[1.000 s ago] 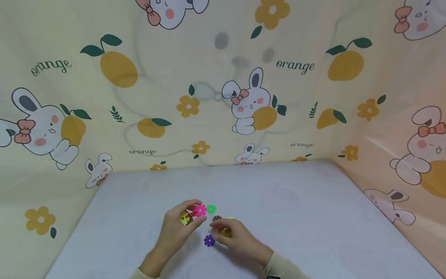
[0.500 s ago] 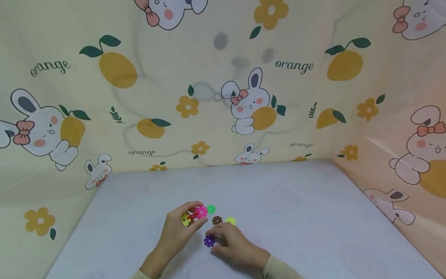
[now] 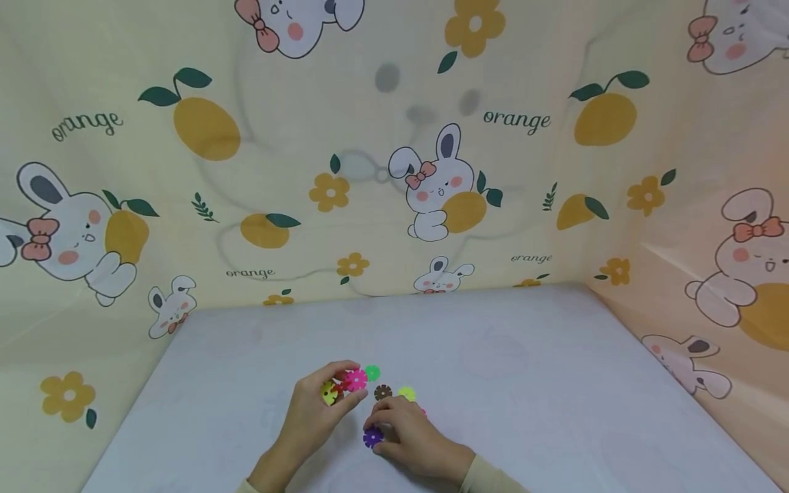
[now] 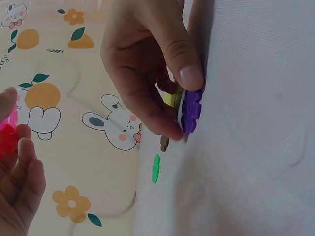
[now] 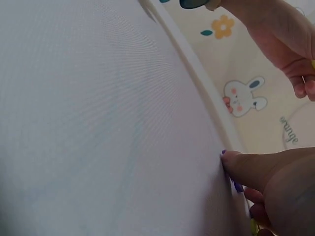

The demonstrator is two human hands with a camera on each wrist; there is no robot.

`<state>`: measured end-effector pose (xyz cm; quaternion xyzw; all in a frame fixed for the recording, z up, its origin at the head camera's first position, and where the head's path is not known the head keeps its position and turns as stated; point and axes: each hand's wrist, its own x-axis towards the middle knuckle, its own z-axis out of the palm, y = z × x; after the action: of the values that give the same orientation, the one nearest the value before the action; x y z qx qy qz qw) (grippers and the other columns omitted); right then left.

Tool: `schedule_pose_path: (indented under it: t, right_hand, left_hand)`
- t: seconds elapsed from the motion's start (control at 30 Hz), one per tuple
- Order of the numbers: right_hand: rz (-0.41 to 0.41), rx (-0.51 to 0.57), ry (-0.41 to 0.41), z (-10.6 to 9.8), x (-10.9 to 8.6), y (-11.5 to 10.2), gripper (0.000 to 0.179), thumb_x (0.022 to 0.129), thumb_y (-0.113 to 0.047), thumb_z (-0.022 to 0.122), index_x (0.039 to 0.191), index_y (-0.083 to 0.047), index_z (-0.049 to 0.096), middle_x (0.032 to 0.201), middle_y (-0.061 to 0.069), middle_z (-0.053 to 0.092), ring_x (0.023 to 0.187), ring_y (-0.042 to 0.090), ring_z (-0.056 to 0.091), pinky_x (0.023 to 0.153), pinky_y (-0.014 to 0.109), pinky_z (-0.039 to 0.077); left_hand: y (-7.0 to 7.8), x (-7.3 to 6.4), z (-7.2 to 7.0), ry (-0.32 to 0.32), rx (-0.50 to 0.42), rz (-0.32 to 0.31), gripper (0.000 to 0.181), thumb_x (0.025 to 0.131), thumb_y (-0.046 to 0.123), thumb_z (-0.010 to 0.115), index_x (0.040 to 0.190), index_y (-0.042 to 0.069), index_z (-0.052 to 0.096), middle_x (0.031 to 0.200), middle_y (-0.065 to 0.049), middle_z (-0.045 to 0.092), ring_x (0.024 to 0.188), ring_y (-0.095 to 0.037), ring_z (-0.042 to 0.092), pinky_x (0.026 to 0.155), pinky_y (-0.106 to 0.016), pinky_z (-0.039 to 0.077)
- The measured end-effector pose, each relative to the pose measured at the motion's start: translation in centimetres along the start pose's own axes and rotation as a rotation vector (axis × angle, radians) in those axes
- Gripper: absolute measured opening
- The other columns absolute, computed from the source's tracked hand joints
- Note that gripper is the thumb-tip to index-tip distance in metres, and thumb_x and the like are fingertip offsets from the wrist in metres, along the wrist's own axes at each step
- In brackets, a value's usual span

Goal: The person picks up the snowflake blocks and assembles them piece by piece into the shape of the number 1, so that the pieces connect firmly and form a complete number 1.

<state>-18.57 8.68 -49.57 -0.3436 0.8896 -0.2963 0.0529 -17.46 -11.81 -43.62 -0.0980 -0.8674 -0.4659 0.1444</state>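
Between thumb and fingers, my left hand (image 3: 314, 404) holds a joined chain of notched plastic snowflake discs: a yellow disc (image 3: 329, 393), a red disc (image 3: 341, 388) and a pink disc (image 3: 356, 380). Close by on the right, my right hand (image 3: 413, 435) pinches a purple snowflake disc (image 3: 372, 437) low over the table. The left wrist view shows the thumb and a finger at the edges of that purple disc (image 4: 191, 112), with something yellow (image 4: 171, 99) behind it. My right palm is hidden from the head view.
Beyond my hands lie a green disc (image 3: 372, 373), a brown disc (image 3: 383, 392) and a yellow-green disc (image 3: 407, 394). A pink piece (image 3: 423, 413) peeks out behind my right hand. The white table (image 3: 524, 383) meets printed cloth walls (image 3: 283, 164) at the back and sides.
My right hand has come left and down to the purple disc and now pinches it, shifting it slightly toward me. The left hand keeps its chain nearly still.
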Motion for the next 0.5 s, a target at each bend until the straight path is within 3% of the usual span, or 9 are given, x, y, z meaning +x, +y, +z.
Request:
schedule_pose_path:
  t: [0.23,0.5]
  right_hand:
    - [0.004,-0.019,-0.008,-0.11,0.11,-0.08,0.028,0.091,-0.030,0.074,0.119,-0.024,0.071,0.133,-0.005,0.061,0.128,0.018,0.052,0.108,0.044,0.045]
    - [-0.009,0.056,0.052,-0.11,0.26,-0.17,0.026,0.083,-0.025,0.082,0.107,-0.028,0.070,0.103,-0.023,0.068,0.102,-0.003,0.054,0.101,0.041,0.034]
  left_hand:
    - [0.13,-0.08,-0.07,-0.021,-0.021,0.006,0.034,0.080,0.021,0.087,0.111,0.019,0.073,0.099,0.011,0.074,0.088,-0.002,0.063,0.084,-0.020,0.054]
    - [0.51,-0.12,-0.16,-0.019,0.020,0.027,0.035,0.080,0.023,0.087,0.111,0.023,0.073,0.106,0.009,0.076,0.095,-0.006,0.068,0.089,-0.025,0.056]
